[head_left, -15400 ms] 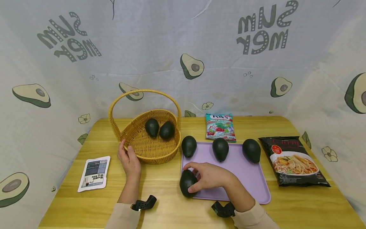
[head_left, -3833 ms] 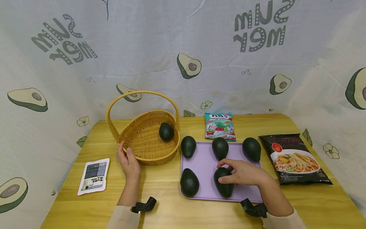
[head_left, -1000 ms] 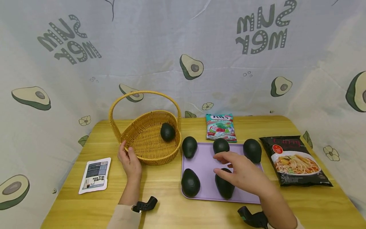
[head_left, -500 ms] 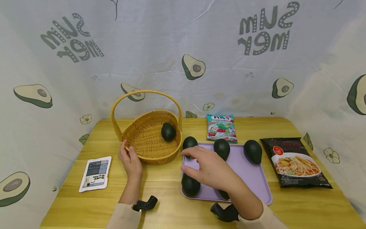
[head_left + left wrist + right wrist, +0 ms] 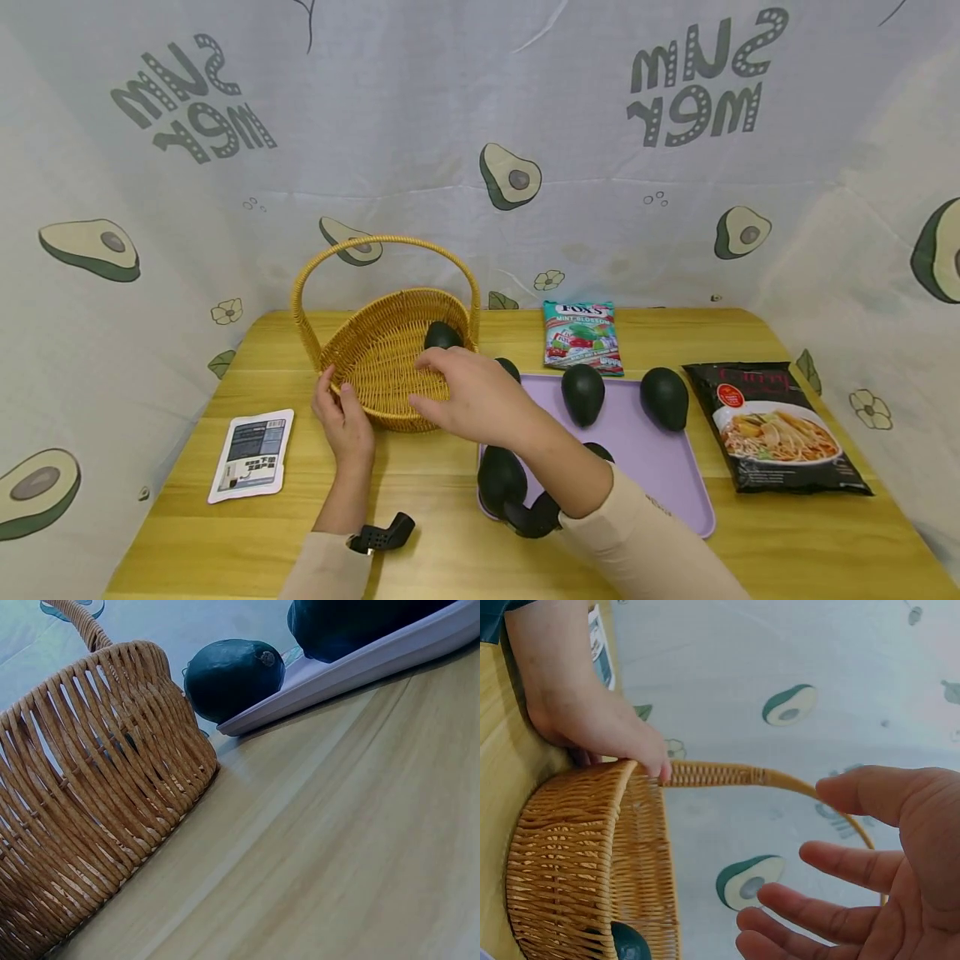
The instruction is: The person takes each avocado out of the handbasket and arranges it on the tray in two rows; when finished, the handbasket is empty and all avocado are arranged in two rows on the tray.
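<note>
My left hand [image 5: 345, 425] holds the near left rim of the yellow wicker basket [image 5: 378, 371], its thumb at the rim beside the handle base. Inside, at the basket's right side, lies one dark green avocado [image 5: 442, 334], partly covered by my right hand [image 5: 483, 398]. That hand hovers over the basket's right front with fingers spread and slightly bent, holding nothing; its palm [image 5: 937, 870] is bare in the right wrist view. The lilac tray [image 5: 652, 462] bears several more avocados, among them one at the front left [image 5: 501, 479] and one at the back right [image 5: 664, 400].
Behind the tray lies a candy bag [image 5: 582, 336], and right of it a black noodle packet [image 5: 776, 429]. A white pouch [image 5: 251, 457] is at the table's left. The patterned curtain [image 5: 420, 125] hangs close behind and around the table.
Earlier the basket held two avocados; one now lies front middle on the tray, where my right hand let it go. That hand then swung left over the basket. My left hand stayed put.
</note>
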`<state>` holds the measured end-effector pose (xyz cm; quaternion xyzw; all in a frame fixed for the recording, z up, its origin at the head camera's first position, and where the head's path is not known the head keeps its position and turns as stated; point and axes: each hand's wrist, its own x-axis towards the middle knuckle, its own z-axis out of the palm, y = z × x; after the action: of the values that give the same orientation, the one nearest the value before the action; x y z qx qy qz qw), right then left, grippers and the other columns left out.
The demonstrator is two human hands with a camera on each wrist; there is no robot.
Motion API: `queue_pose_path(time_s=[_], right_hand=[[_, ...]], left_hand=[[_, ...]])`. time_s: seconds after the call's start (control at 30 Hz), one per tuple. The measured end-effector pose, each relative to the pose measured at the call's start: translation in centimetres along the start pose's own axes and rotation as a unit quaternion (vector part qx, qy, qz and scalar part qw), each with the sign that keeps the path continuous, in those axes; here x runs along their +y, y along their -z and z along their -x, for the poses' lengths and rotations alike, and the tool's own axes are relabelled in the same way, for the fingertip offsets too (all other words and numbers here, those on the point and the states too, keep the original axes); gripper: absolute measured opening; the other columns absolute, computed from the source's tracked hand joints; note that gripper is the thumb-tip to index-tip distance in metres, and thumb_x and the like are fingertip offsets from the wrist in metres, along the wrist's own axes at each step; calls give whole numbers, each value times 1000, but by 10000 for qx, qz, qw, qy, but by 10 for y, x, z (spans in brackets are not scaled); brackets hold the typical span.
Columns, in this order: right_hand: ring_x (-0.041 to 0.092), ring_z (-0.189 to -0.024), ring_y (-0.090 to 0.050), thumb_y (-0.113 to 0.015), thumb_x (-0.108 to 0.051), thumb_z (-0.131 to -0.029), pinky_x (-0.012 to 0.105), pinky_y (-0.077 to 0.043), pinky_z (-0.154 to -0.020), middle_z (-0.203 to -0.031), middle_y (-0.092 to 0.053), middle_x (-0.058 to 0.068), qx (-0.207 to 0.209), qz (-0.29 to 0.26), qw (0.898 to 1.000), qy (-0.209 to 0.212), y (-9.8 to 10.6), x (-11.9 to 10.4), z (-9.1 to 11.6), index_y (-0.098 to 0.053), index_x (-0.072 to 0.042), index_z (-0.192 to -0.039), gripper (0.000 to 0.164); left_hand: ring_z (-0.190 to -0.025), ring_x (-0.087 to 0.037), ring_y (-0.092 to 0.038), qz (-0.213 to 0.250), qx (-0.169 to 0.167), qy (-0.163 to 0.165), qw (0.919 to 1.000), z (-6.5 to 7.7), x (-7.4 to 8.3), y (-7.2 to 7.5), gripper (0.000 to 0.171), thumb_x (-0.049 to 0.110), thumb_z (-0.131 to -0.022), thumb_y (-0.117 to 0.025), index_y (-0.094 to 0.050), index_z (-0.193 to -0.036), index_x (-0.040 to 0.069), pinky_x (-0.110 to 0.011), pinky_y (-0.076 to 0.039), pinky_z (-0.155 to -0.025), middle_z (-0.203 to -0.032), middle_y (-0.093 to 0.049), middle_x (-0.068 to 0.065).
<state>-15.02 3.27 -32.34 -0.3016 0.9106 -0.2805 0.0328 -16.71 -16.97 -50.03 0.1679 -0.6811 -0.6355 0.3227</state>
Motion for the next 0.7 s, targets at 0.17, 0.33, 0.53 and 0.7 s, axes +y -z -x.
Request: queue_pose_path(time_s=[0.17, 0.33, 0.53, 0.7], right_hand=[[24, -116, -65, -69, -39, -95, 44, -54, -96, -126, -70, 6, -90, 55, 9997, -209, -6, -1, -21, -64, -16, -134, 46], [26, -120, -62, -67, -41, -97, 46, -53, -97, -130, -68, 7, -360, -40, 9980, -526, -14, 4, -48, -60, -15, -139, 50], [32, -136, -52, -64, -40, -99, 49, -46, -109, -143, -61, 11, -623, -170, 9934, -944, -30, 23, -77, -51, -12, -149, 59], [37, -141, -48, -60, -43, -100, 53, -42, -112, -149, -56, 13, -765, -72, 9860, -1477, -38, 38, -91, -44, -13, -154, 64]], left_hand=[[-146, -30, -29, -82, -42, 53, 9999, 1, 1, 1, 43, 18, -107, -43, -43, -150, 10, -50, -24, -122, -153, -31, -18], [-145, -30, -30, -142, -59, 108, 9998, 0, 2, 2, 44, 19, -107, -43, -43, -150, 12, -50, -24, -121, -155, -30, -17], [-149, -30, -27, -20, -40, 71, 10000, -1, 0, 2, 43, 16, -107, -44, -43, -149, 10, -51, -22, -124, -156, -29, -17], [-147, -30, -27, 57, -42, -1, 10000, -1, 0, 2, 43, 14, -106, -44, -44, -149, 9, -51, -23, -123, -155, -29, -18]])
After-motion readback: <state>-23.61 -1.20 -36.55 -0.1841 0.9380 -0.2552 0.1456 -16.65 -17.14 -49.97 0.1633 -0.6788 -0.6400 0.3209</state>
